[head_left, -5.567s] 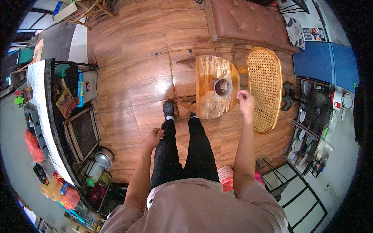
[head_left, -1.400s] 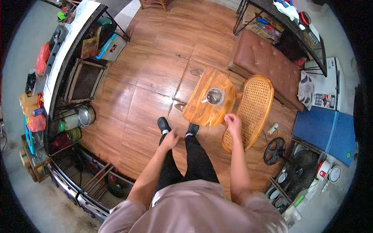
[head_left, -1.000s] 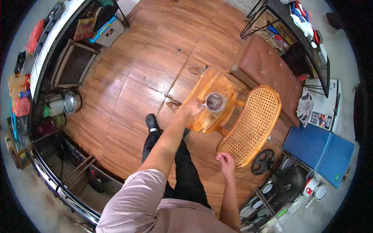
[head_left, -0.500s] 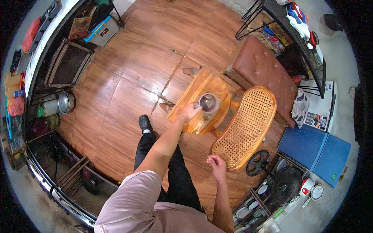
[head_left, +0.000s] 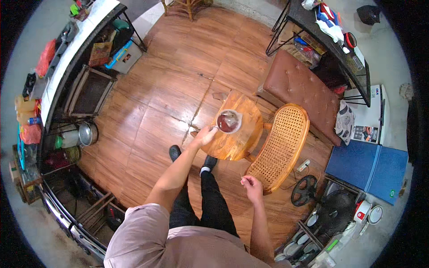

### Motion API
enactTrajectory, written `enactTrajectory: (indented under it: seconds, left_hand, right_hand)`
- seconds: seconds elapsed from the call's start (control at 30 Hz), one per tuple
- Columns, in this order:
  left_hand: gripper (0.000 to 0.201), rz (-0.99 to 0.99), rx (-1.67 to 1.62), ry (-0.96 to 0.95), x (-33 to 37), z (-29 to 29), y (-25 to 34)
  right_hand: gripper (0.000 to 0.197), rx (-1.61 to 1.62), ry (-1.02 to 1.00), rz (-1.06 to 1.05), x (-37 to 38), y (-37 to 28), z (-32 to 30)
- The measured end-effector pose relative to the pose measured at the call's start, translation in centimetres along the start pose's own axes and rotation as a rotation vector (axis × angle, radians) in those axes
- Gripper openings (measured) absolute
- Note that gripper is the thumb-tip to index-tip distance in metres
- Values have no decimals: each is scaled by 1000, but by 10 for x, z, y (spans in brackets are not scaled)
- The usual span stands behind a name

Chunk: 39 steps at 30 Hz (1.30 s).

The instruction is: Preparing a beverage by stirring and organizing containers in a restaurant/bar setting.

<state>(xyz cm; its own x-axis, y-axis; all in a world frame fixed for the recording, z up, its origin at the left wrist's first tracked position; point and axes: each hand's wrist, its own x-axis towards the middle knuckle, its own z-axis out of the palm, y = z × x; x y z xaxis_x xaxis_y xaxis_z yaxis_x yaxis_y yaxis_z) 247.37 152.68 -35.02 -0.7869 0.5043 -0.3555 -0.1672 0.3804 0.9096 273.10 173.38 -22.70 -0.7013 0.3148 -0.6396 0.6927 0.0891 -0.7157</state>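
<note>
My left hand is closed on the handle of a clear mug. Dark red-brown liquid and a pale, ice-like lump show inside the mug. It is over the wooden seat of a chair; whether it is lifted off the wood I cannot tell. To the right rises the chair's woven cane backrest. Close to the near end of that backrest, my right hand is pinched, with something small and pale at its fingertips, too small to name.
A brown padded bench lies beyond the chair at the right. Near it are a blue folded panel, a black fan and a dish rack. A long counter with pots below runs along the left.
My left hand has shifted the mug left across the seat. The view has shifted, and my right foot has come forward beside the chair. My right hand stays pinched near the backrest.
</note>
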Motion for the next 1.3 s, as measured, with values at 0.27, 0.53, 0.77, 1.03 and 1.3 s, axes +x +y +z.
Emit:
enactTrajectory:
  seconds: [0.27,0.53,0.77,1.03,1.3]
  left_hand:
    - [46,-285,-56,80,-54,-101,44]
    - [35,-136,-116,181,-97,-197,127]
    - [25,-57,-398,194,-114,-283,182]
    - [23,2,-434,218,-115,-439,182]
    - [23,31,-390,352,-102,-592,192]
  right_hand:
    - [10,57,-88,-176,5,-42,10]
    - [10,182,-160,-337,13,-127,27]
    - [11,-47,-179,-429,33,-197,77]
    - [9,4,-226,-481,64,-299,185]
    - [7,-38,-182,-530,107,-377,286]
